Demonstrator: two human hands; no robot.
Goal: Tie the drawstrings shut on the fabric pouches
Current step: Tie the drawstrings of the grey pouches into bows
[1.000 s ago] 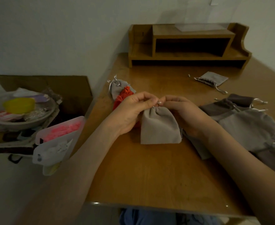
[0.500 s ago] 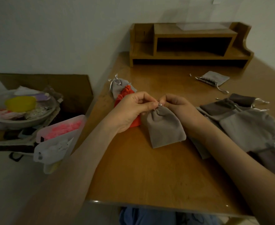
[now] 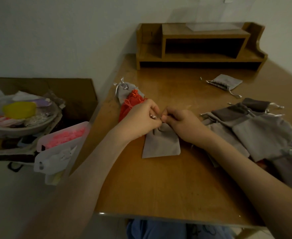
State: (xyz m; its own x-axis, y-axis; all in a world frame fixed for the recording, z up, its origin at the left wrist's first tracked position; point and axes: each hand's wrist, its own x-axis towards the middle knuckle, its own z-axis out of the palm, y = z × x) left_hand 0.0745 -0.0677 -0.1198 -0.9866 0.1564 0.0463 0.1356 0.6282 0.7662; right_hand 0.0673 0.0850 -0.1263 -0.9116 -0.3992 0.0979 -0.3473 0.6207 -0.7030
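A grey fabric pouch (image 3: 160, 144) lies flat on the wooden table (image 3: 159, 190), its gathered mouth pointing away from me. My left hand (image 3: 140, 119) and my right hand (image 3: 183, 123) meet just above that mouth, each pinching the silver drawstring (image 3: 153, 116) between fingertips. A red pouch (image 3: 129, 106) and a tied grey pouch (image 3: 124, 88) lie to the left, partly behind my left hand. A heap of grey and brown pouches (image 3: 255, 128) lies to the right. One more grey pouch (image 3: 226, 82) lies farther back.
A wooden desk shelf (image 3: 200, 45) stands at the table's back against the wall. Left of the table sit a cardboard box (image 3: 79, 94), a bowl of odds and ends (image 3: 19, 116) and a plastic container with pink items (image 3: 64, 140).
The pouch's mouth has drawn in tighter and the pouch lies straighter on the table. Both hands stay at the mouth, pulling the drawstring ends.
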